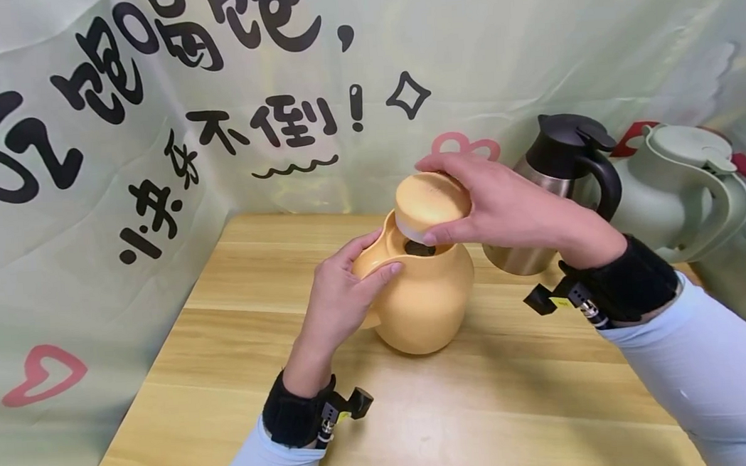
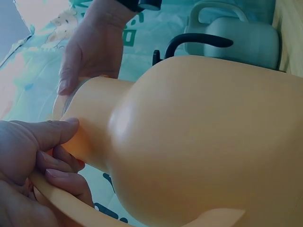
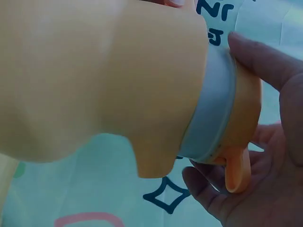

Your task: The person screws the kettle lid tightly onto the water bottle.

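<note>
A round orange jug stands upright on the wooden table, its mouth partly uncovered and dark inside. My left hand holds it at the top of the handle. In the left wrist view the fingers curl round the handle, and the thumb lies against the neck. Between the thumb and fingers of my right hand is the orange lid, tilted at the mouth. The right wrist view shows the lid's white lower ring at the rim and a small orange tab on its side. Whether the ring touches the rim cannot be told.
Behind my right forearm stands a steel vacuum jug with a black lid and handle. A pale green jug is to its right, with red pieces behind it. A printed cloth hangs along the back and left of the table.
</note>
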The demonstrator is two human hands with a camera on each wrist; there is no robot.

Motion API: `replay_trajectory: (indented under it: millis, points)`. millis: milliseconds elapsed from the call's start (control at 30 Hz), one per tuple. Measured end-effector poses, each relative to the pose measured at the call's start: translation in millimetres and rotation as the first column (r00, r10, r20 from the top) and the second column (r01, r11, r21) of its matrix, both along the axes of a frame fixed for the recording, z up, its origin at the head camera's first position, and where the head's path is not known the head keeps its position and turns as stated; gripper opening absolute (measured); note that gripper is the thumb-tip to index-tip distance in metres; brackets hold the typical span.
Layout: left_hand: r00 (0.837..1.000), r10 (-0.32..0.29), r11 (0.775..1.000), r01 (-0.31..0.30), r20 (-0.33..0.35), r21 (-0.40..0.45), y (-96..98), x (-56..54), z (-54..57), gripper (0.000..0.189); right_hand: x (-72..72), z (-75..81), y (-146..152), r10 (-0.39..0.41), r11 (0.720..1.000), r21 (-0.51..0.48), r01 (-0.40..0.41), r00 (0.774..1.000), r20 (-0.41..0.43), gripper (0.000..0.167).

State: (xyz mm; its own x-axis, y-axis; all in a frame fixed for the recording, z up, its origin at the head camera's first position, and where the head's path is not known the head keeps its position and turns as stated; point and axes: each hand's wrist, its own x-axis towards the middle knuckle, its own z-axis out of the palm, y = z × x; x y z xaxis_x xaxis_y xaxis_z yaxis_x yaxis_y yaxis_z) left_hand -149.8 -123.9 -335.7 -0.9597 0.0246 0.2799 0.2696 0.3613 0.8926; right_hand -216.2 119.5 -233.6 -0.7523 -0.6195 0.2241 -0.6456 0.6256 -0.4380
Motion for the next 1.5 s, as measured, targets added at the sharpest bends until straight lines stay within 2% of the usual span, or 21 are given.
replay_trajectory:
  millis: [200,500,767,1100,1333,1433,1500]
  points:
    - [1.0,-0.008,1.0,0.008,-0.012,0.006,0.4,-0.5,-0.7,0.053,-2.4,1.8,-8,0.093,0.994,0.047,-0.095,0.995,0.031,0.083]
    - [1.0,-0.017,1.0,0.017,-0.015,0.02,-0.1,-0.5,-1.2,0.052,-6.9,-2.0,-7,0.175,0.976,0.118,-0.183,0.982,0.073,0.077]
    - [1.0,-0.008,1.0,0.008,0.002,0.026,-0.3,-0.3,-0.1,0.053,-11.2,3.2,-8,0.233,0.957,0.161,-0.242,0.97,0.071,0.075]
    - [1.0,-0.008,0.999,0.007,0.012,0.039,0.6,-0.9,-0.6,0.053,-6.9,10.8,-5,0.156,0.96,0.224,-0.17,0.985,0.078,0.075]
    - [1.0,-0.008,0.999,0.008,0.007,0.041,0.5,-0.5,-0.6,0.055,-3.1,16.2,-5,-0.018,0.957,0.291,0.01,1.0,0.024,0.094]
    - [1.0,-0.006,0.999,0.005,0.014,0.043,1.0,-0.9,-0.7,0.054,-2.3,22.4,-4,-0.071,0.956,0.286,0.07,0.997,-0.007,0.089]
    - [1.0,-0.005,0.999,0.004,0.013,0.04,1.1,-1.5,-1.1,0.054,-3.2,24.5,-4,-0.079,0.963,0.256,0.083,0.997,-0.026,0.083]
